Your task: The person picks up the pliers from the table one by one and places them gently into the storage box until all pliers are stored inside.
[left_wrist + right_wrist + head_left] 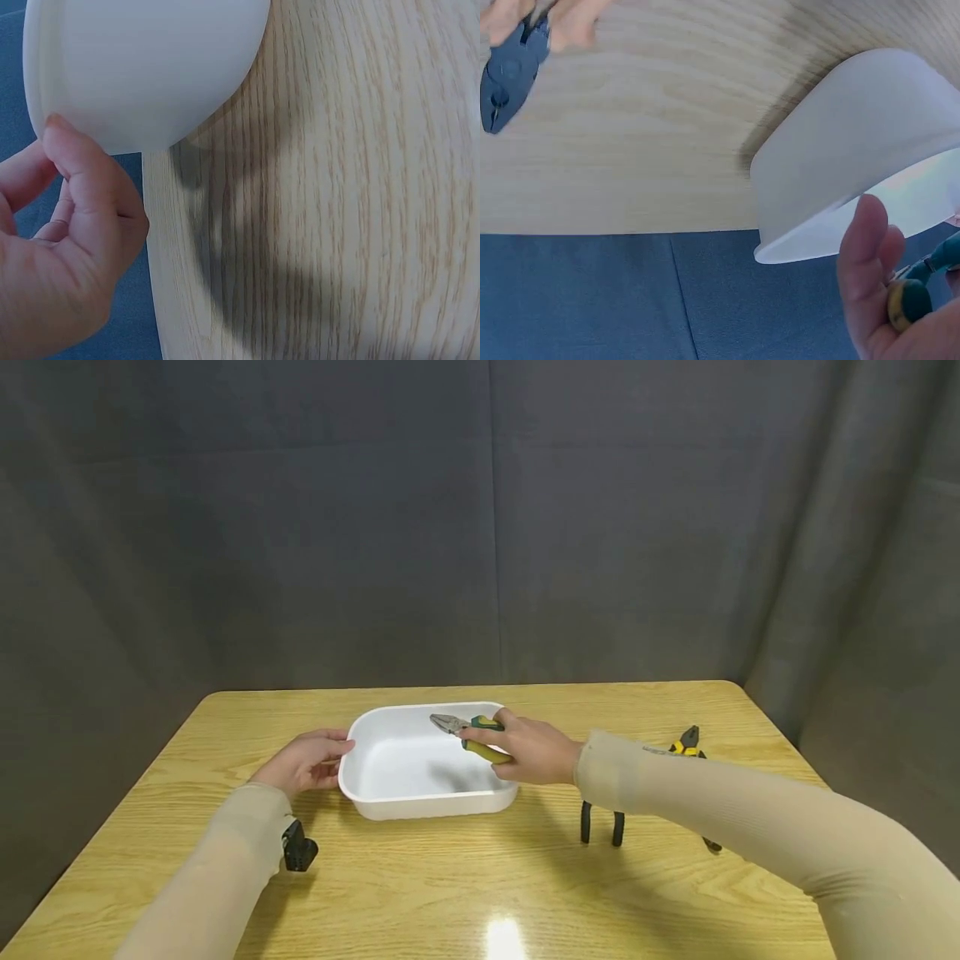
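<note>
The head view looks forward and down from behind both hands, taking in the whole table (480, 893) and the dark curtain (480, 527) beyond. The left wrist view sits close beside the left hand (60, 262), facing the tray (142, 67). The right wrist view looks past the right hand (885, 300) at that same tray.

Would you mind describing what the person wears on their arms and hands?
Both arms wear close-fitting beige sleeves ending at the wrists. The left hand and right hand are bare, without gloves. A small black device sits strapped under the left sleeve near the wrist.
</note>
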### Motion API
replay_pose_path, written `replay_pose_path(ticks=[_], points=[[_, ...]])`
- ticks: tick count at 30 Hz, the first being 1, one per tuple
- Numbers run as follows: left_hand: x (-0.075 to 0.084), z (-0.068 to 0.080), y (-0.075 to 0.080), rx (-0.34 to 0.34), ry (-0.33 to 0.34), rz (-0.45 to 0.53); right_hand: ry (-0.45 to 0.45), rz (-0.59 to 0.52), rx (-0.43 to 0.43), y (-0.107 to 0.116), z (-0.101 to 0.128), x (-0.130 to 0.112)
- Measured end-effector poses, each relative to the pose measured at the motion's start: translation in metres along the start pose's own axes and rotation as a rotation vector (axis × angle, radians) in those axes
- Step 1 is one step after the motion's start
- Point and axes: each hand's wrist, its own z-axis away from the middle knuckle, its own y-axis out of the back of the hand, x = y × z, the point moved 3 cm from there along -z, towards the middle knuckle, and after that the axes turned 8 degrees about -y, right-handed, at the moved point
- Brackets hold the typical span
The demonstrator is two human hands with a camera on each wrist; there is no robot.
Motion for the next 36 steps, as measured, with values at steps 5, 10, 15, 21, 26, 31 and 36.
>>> replay_pose_path(ticks=[5, 10, 15, 21, 26, 31, 36], points=[[0.000, -0.001, 0.000, 0.009, 0.008, 0.000, 0.050, 0.065, 0.018, -0.001, -0.008, -0.001], [0.001, 0.000, -0.003, -0.004, -0.004, 0.007, 0.065, 0.082, -0.011, -0.002, -0.012, -0.006], [0.000, 0.001, -0.007, -0.005, -0.003, -0.001, 0.096, 0.106, -0.030, -0.007, -0.017, -0.009], [0.001, 0.001, -0.007, -0.009, -0.007, -0.029, 0.129, 0.157, -0.016, -0.010, -0.026, -0.014], [0.001, 0.000, -0.006, 0.015, 0.000, -0.023, 0.121, 0.165, -0.070, -0.012, -0.035, -0.020], [0.000, 0.000, -0.008, 0.029, -0.004, -0.013, 0.113, 0.217, -0.110, -0.015, -0.042, -0.023], [0.000, -0.001, -0.012, 0.017, -0.012, -0.008, 0.120, 0.222, -0.157, -0.018, -0.044, -0.026]])
